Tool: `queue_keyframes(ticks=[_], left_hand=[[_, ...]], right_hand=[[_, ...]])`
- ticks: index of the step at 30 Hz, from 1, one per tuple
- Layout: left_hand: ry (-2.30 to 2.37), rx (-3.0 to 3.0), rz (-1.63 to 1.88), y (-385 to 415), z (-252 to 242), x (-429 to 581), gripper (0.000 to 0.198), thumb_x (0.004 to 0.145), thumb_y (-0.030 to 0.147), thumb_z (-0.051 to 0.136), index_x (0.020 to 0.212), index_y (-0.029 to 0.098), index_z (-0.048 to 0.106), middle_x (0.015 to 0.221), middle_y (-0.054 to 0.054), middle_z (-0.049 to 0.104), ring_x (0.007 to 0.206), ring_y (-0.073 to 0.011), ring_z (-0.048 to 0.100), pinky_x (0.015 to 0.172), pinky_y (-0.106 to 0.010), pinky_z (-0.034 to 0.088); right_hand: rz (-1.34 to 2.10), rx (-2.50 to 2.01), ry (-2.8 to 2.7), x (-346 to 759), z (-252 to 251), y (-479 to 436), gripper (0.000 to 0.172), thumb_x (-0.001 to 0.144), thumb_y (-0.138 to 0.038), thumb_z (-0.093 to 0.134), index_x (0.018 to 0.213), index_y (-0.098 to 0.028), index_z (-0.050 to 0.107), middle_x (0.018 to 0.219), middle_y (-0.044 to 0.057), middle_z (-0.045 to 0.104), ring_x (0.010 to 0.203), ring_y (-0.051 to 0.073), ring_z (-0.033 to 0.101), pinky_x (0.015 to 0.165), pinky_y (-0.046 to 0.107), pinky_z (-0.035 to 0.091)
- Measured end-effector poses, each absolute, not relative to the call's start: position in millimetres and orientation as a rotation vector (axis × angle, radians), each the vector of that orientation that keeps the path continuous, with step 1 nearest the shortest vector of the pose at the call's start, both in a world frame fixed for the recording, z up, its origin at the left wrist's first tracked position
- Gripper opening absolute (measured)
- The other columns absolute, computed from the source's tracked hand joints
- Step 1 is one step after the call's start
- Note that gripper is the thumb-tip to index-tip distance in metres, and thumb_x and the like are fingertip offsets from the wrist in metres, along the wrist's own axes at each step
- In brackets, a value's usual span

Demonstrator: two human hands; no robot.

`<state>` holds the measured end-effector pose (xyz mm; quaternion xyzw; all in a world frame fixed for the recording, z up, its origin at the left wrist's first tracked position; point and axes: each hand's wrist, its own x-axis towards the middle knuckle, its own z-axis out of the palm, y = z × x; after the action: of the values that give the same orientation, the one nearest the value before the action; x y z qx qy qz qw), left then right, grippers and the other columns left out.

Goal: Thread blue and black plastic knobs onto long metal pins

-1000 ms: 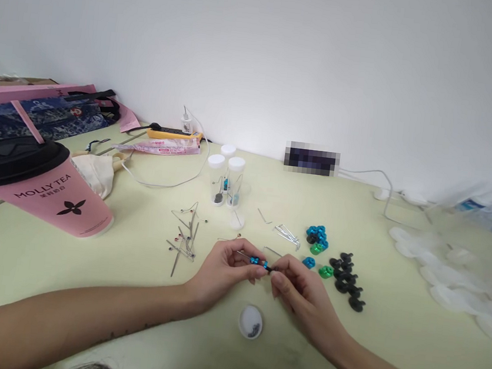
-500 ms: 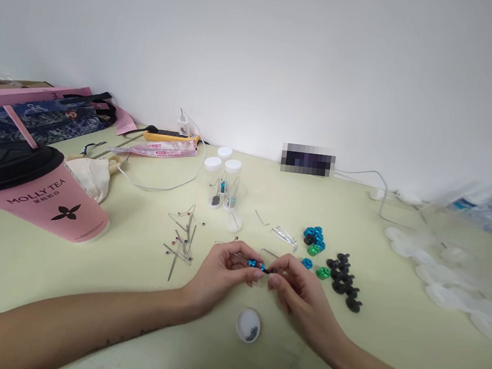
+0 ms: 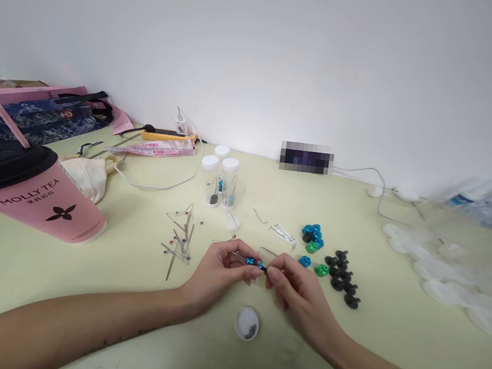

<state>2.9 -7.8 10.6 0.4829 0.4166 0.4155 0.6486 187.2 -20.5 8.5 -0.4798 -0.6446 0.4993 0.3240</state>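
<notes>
My left hand point(image 3: 230, 265) is closed around a thin metal rod with a blue metal fitting point(image 3: 250, 261) on it. A second blue ring point(image 3: 260, 265) sits just to its right, by a small black part point(image 3: 263, 269). My right hand point(image 3: 292, 284) pinches the black part, its fingertips close to those of my left hand. Below the hands is a shallow white lid point(image 3: 246, 324) with several tiny metal pieces in it. To the right lie several blue metal fittings point(image 3: 314, 234), two green ones point(image 3: 321, 270) and several black winged parts point(image 3: 344, 276).
Left of my hands lie several metal rods with ringed ends point(image 3: 184, 237). Behind stand three clear white-capped tubes point(image 3: 228, 185), with several hex keys point(image 3: 283, 236) to their right. A pink cup point(image 3: 57, 204) stands at left; translucent discs point(image 3: 448, 278) lie at right.
The whole view has shifted slightly. Both hands keep their grip, and my right fingertips have moved a little along the black part.
</notes>
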Motion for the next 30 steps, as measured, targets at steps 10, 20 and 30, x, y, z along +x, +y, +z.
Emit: queue_keyframes(ticks=[10,20,30], left_hand=[[0.910,1.103,0.951,-7.7,9.3,2.5,0.020,0.070,0.026,0.076,0.084,0.015,0.067,0.079,-0.004,0.069,0.067,-0.0110,0.058,0.065,-0.023,0.046],[0.947,1.110,0.952,-7.9,8.9,2.8,0.022,0.068,0.028,0.077,0.083,0.016,0.067,0.076,-0.003,0.067,0.065,-0.0110,0.056,0.065,-0.024,0.046],[0.917,1.107,0.955,-8.1,8.3,3.2,0.020,0.070,0.027,0.076,0.084,0.015,0.067,0.080,-0.004,0.069,0.067,-0.0104,0.057,0.065,-0.023,0.046]], right_hand=[[1.338,-1.249,-1.667,186.8,7.7,-19.6,0.034,0.092,-0.048,0.047,0.076,-0.019,0.051,0.054,-0.006,0.038,0.048,0.010,0.034,0.045,0.021,0.025],[1.255,-1.256,-1.736,188.1,7.5,-20.2,0.041,0.095,-0.051,0.037,0.074,-0.019,0.053,0.049,-0.005,0.041,0.048,0.012,0.039,0.047,0.022,0.030],[1.241,-1.267,-1.740,188.7,6.4,-20.0,0.042,0.097,-0.049,0.033,0.077,-0.019,0.055,0.048,-0.005,0.043,0.048,0.012,0.042,0.050,0.023,0.033]])
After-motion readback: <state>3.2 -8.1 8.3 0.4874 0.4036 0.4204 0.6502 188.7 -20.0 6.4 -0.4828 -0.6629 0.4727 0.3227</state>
